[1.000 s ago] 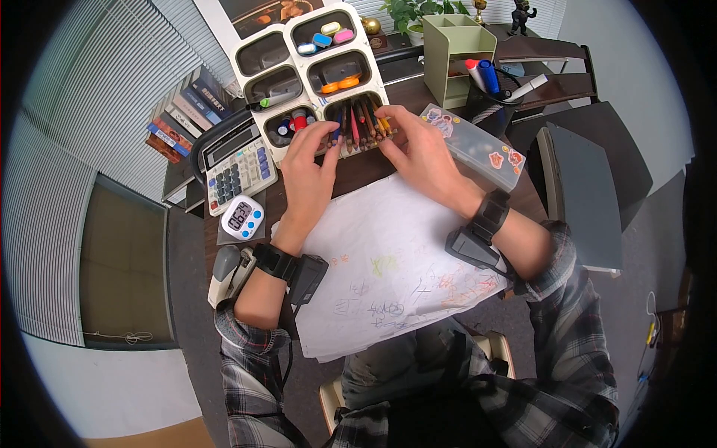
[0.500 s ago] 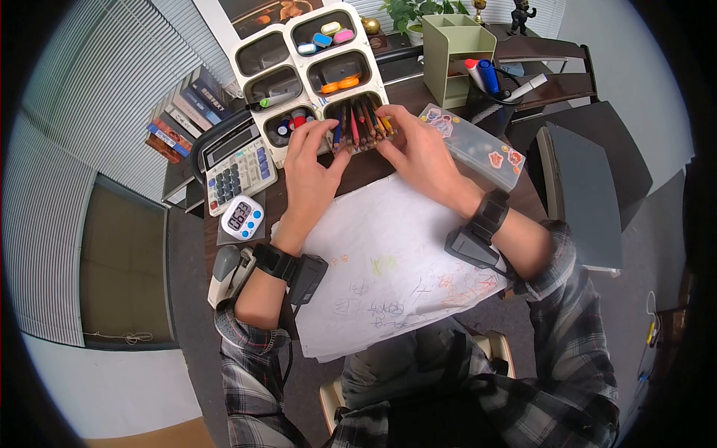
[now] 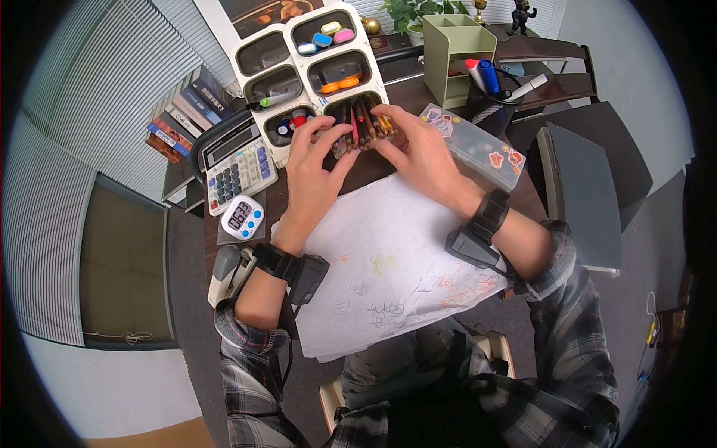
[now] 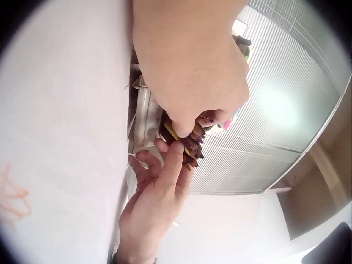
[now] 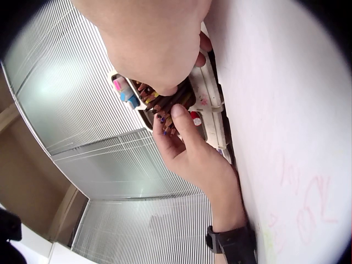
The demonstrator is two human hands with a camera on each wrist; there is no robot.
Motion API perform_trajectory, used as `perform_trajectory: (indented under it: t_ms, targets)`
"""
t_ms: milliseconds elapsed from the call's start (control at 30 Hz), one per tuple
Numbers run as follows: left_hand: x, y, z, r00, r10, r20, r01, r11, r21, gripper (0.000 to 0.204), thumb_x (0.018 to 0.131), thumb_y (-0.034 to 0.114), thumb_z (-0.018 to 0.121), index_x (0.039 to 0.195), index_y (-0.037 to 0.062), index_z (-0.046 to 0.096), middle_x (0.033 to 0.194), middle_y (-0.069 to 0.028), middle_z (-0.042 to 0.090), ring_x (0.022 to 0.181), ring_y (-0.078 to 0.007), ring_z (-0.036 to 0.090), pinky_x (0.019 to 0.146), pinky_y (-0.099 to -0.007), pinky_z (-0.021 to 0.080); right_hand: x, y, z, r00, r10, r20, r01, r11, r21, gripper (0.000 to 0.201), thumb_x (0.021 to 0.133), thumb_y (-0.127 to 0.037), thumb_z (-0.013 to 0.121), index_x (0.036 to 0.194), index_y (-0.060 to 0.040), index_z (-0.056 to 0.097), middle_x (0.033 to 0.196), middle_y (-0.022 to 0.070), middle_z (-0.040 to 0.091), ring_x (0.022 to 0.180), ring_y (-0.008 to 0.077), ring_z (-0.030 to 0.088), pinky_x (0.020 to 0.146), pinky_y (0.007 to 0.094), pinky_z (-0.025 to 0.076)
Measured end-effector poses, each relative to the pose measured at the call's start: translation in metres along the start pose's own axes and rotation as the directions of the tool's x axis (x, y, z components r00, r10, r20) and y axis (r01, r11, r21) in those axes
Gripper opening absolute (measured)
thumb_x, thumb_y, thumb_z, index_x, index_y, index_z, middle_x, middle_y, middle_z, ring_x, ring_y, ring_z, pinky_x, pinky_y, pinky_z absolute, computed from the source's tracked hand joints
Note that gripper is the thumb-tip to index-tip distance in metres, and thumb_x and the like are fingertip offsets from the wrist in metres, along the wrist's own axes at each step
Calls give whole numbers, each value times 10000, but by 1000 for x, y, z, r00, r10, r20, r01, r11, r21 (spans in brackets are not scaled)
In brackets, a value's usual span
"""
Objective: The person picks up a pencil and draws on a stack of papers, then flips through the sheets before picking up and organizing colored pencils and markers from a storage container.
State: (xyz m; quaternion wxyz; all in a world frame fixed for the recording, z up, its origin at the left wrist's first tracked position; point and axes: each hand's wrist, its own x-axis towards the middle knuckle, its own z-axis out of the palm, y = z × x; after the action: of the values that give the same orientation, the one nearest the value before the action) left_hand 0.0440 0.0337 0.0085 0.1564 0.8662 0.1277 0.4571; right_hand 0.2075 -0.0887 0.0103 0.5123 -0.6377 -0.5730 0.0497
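A bundle of coloured pencils (image 3: 361,128) leans in the front right compartment of the white desk organizer (image 3: 305,97), tips toward the person. My left hand (image 3: 310,166) grips the bundle's left side, thumb below and fingers curled over it. On the opposite side my right hand (image 3: 423,158) holds the pencils between thumb and fingers. In the left wrist view the right hand (image 4: 157,201) has its thumb along the pencils (image 4: 190,146). The right wrist view shows the left hand (image 5: 192,148) with its thumb pressed on the pencils (image 5: 165,113); fingers behind the bundle are partly hidden.
Scribbled white paper (image 3: 388,261) covers the desk before me. Left stand a calculator (image 3: 240,173), a timer (image 3: 243,217) and a stapler (image 3: 230,272). A stickered clear case (image 3: 478,151), a marker cup (image 3: 489,104) and a green holder (image 3: 455,56) stand right. Erasers (image 3: 326,39) fill a rear compartment.
My left hand has shifted right, its fingers closing in over the pencils and squeezing the bundle narrower. The right hand stays nearly in place.
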Motion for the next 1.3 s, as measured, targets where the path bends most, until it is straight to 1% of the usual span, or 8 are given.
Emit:
perform_trajectory:
  t_ms: [267,533,667,733,867,967,1300]
  targets:
    - [0,0,2,998,54,-16,-54,998,9,368,754,39,792,1111,77,710,1210,-99,614,996,-259,620,860,-356,525,0,1,1,1000,-27,-15,27,1000,5,406,878,-125,689,1262,-54,576,920,174,645,761,308,660,698,415,525]
    - [0,5,1,1000,26,-7,-26,1000,-3,342,765,42,787,1096,64,704,1200,-112,623,1071,-281,616,898,-365,515,0,0,1,999,-36,-30,36,999,5,372,888,-128,678,1242,-48,600,916,174,641,753,304,653,701,413,524]
    - [0,4,0,1000,29,-5,-29,1000,-2,334,771,43,781,1096,60,702,1196,-115,626,1078,-291,615,918,-371,506,0,-2,0,999,-43,-20,43,999,2,344,897,-125,666,1228,-49,615,913,170,637,741,298,649,697,412,524]
    - [0,3,0,998,61,-9,-61,998,7,328,777,42,773,1097,57,699,1193,-117,627,1078,-294,614,930,-375,498,0,-2,0,999,-47,-24,47,999,-6,324,904,-125,658,1218,-51,625,907,168,633,732,297,645,694,409,522]
    - [1,3,0,998,66,-10,-66,998,0,326,778,41,768,1096,55,697,1179,-116,635,1079,-299,613,941,-378,492,0,-2,0,998,-49,-25,49,999,-5,324,906,-127,655,1221,-53,624,900,168,630,732,298,643,694,407,522]
    - [1,2,1,995,97,-11,-96,995,19,323,778,41,764,1093,51,695,1170,-111,645,1078,-301,612,951,-383,486,0,-2,0,998,-54,-32,54,999,-1,315,907,-126,658,1211,-50,629,889,169,626,727,298,638,689,408,518]
    - [3,2,0,992,125,7,-125,992,35,367,782,28,750,1144,42,695,1208,-111,671,1124,-303,607,985,-394,476,0,1,3,997,-58,-56,58,998,-3,295,903,-123,667,1187,-47,643,876,165,623,713,293,629,674,405,511]
